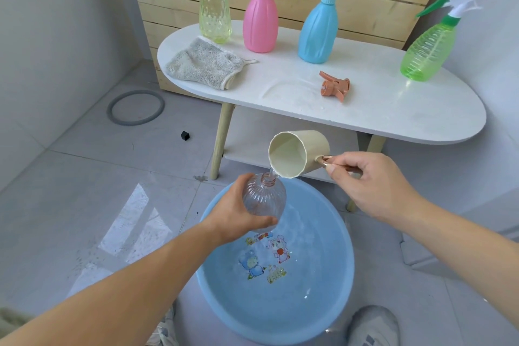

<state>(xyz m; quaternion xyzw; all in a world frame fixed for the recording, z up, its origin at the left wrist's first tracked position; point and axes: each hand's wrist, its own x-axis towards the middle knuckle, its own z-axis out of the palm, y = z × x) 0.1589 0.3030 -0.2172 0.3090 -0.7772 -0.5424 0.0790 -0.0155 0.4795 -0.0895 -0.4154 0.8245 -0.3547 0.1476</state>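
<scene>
My left hand (238, 211) grips a clear ribbed bottle (265, 199) with its cap off, held upright over a blue basin (334, 303) of water on the floor. My right hand (370, 185) holds the metal handle of a cream cup (297, 153), tipped on its side just above the bottle's neck. A thin stream of water runs from the cup's rim into the bottle's mouth. An orange spray head (335, 86) lies loose on the white table (421, 118).
On the table stand a yellow-green (214, 8), a pink (260, 19), a blue (318, 28) and a green (429, 48) spray bottle, plus a grey cloth (203, 64). A grey ring (136, 107) and a small black block (185, 135) lie on the floor tiles. My shoes flank the basin.
</scene>
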